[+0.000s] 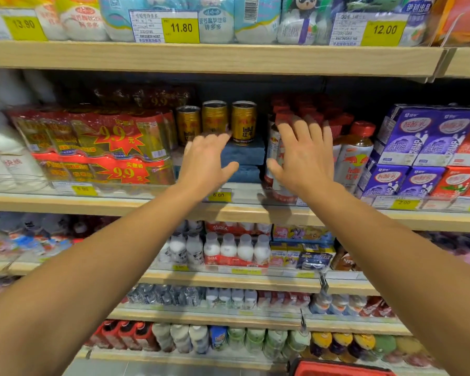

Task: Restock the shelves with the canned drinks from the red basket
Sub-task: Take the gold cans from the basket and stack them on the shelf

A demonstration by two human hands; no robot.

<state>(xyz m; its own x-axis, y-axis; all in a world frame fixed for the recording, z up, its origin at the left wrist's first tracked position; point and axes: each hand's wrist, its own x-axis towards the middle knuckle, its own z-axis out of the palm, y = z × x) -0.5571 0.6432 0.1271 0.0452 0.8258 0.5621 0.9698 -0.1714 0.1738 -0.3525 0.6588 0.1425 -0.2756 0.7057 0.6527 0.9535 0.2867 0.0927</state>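
Gold cans beyond both open hands

Glossy gold metal cans; matt wooden shelf.

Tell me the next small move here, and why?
Probably lower a hand to the red basket for another can: both left hand and right hand are open and hold nothing, and only three gold cans stand on the blue block.
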